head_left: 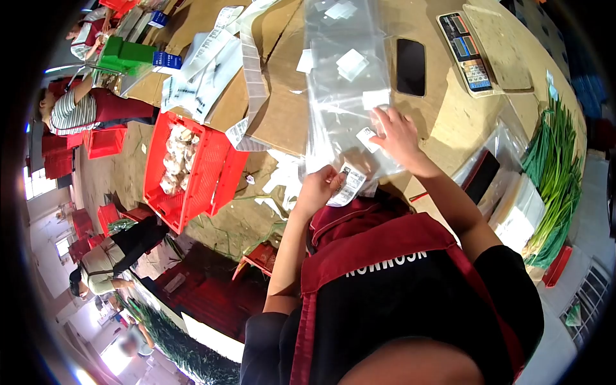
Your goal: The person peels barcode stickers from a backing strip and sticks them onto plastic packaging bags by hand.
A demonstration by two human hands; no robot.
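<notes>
My left hand (318, 188) is closed, thumb and fingers pinching a strip of printed labels (350, 185) at the table's near edge. My right hand (400, 136) lies over clear plastic bags (346, 96), its fingers apart. Beside its thumb, a small printed label (367, 138) sits on the plastic; whether the thumb touches it I cannot tell. Farther up the bags are several white labels, one of them a white square (352, 64). Another white label (376, 99) is close to my right fingertips.
A phone (410, 67) and a scale (464, 52) lie at the table's right. Green stalks (557, 173) are bundled at far right. Long label strips (253, 61) trail over the left edge, near a red crate (212, 173) of white bulbs. Several people work at left.
</notes>
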